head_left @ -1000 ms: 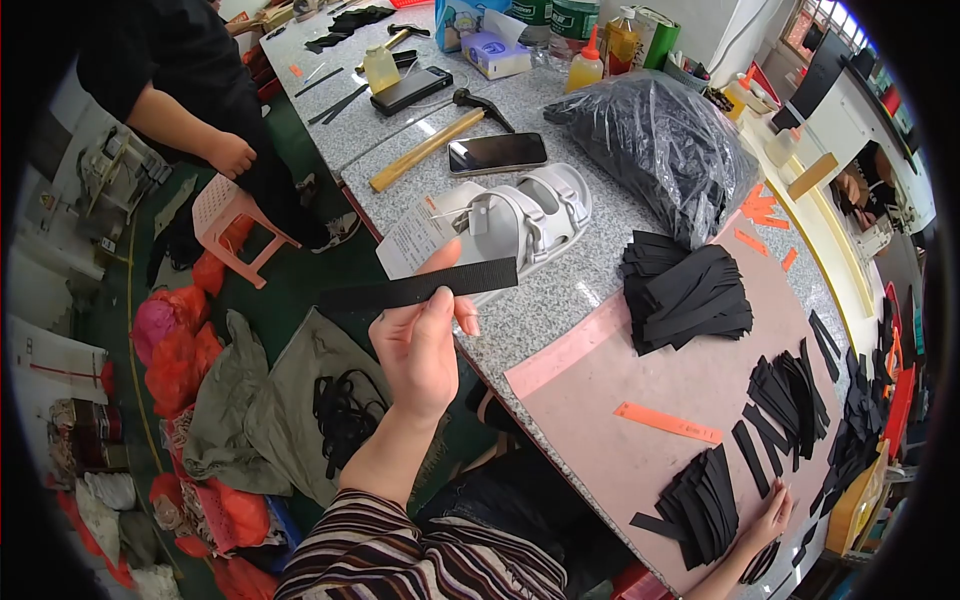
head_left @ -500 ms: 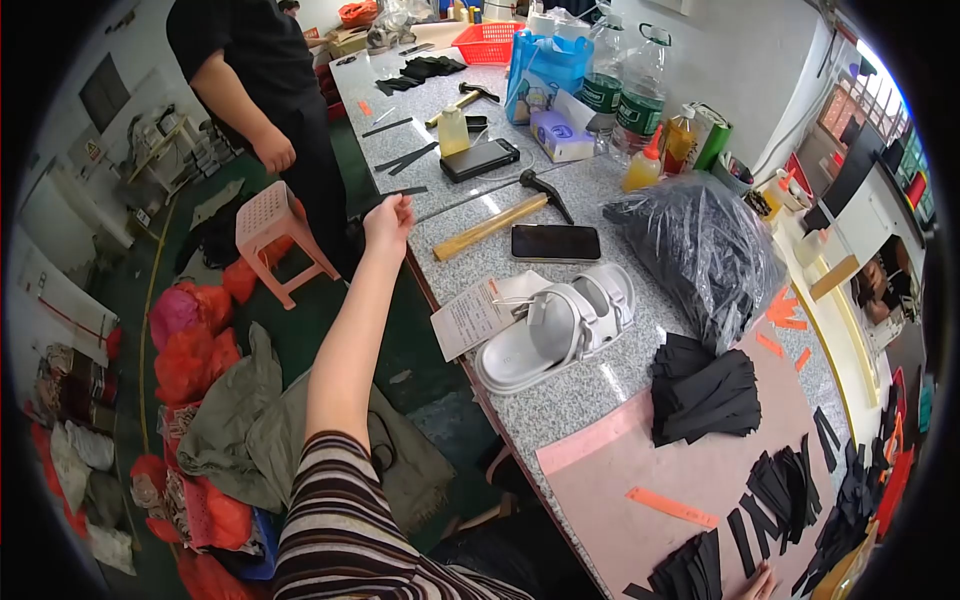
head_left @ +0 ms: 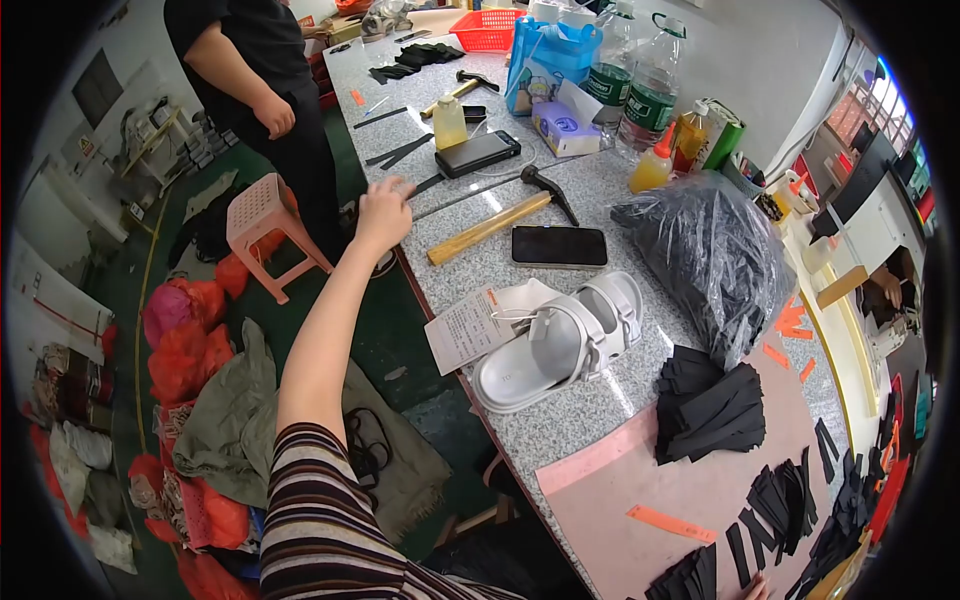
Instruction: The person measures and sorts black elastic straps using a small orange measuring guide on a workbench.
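A: Left hand (head_left: 384, 212), upper left of centre: state of grip?

B: Fingers partly curled at one end of a black strip (head_left: 428, 184), by the bench (head_left: 475, 290) edge — pinched or merely touched, cannot tell.

A: Right hand (head_left: 758, 589)?

B: Cut by the bottom edge, lower right, beside loose strips (head_left: 737, 555). Closure cannot be told.

A: Further out?

B: Hammer (head_left: 490, 228) and phone (head_left: 559, 247) near centre; grey sandal (head_left: 558, 342) below them; black pile (head_left: 710, 410) right of centre — overlapping pink mat (head_left: 600, 492).
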`<state>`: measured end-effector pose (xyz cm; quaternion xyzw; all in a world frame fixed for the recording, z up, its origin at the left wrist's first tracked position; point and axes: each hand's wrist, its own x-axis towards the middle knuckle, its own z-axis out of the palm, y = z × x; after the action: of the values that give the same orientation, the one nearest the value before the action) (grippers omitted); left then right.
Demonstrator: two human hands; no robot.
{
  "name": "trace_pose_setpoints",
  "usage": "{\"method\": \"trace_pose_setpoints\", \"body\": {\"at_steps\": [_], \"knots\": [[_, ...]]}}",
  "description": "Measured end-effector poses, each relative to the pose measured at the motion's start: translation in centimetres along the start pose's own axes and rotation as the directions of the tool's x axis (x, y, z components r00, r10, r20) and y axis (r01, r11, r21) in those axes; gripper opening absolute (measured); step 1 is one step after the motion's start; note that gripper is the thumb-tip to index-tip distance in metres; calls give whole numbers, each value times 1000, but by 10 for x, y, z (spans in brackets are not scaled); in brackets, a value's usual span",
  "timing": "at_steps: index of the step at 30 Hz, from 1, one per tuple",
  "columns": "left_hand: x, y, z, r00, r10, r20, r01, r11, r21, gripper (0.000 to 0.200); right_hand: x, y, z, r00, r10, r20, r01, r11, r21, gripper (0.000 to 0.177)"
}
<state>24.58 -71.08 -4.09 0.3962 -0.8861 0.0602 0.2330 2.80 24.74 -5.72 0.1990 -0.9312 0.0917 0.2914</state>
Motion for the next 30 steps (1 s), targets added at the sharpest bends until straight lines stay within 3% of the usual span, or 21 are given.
{"method": "trace_pose_setpoints", "body": {"at_steps": [1,4,8,11,12,13,14,15,17,18,20,21,22,24,25,27,30], "knots": [[-3,2,12,990,-61,128,67,997,-43,43,-4,7,1,1000,30,-3,-30,1000,3,21],[-10,6,23,997,-67,32,66,997,41,46,-3,0,-5,996,80,32,-84,987,137,23],[-2,10,15,998,-57,3,57,997,53,48,-7,5,0,998,66,1,-66,995,75,24],[13,23,0,966,-217,139,201,972,118,48,0,0,3,997,71,20,-72,996,61,26],[12,26,-1,963,-248,105,239,967,93,48,-6,7,1,997,77,26,-78,996,51,26],[13,26,-1,958,-276,73,272,960,62,47,-15,38,23,938,340,75,-336,827,452,26],[14,29,-3,953,-301,44,300,954,24,47,-33,71,47,816,538,213,-492,451,745,30],[11,33,-10,952,-298,-75,289,951,-108,44,-41,66,48,811,538,232,-495,419,761,31],[-18,65,-59,958,-181,-225,129,965,-228,44,-23,25,34,771,566,293,-533,319,784,31],[-39,77,-82,947,7,-320,-85,970,-230,41,-18,13,29,754,560,343,-564,284,776,31],[-89,126,-127,922,187,-340,-296,904,-307,30,13,-54,-11,742,620,257,-591,421,688,30],[-120,159,-146,926,207,-317,-332,847,-415,25,16,-59,-17,708,660,251,-638,447,627,28],[-152,192,-158,925,255,-282,-365,806,-466,20,19,-58,-22,744,623,242,-625,520,582,27],[-210,267,-187,873,457,-169,-473,714,-516,18,1,-31,5,754,628,194,-545,432,719,24],[-238,298,-186,884,462,-76,-386,629,-674,18,3,-37,-5,745,640,189,-549,426,719,23],[-276,356,-191,765,644,-3,-471,556,-684,23,8,-45,-12,742,648,172,-540,425,727,22],[-299,414,-176,727,683,69,-415,517,-749,30,-1,-48,-6,733,662,156,-497,365,787,22]]}}
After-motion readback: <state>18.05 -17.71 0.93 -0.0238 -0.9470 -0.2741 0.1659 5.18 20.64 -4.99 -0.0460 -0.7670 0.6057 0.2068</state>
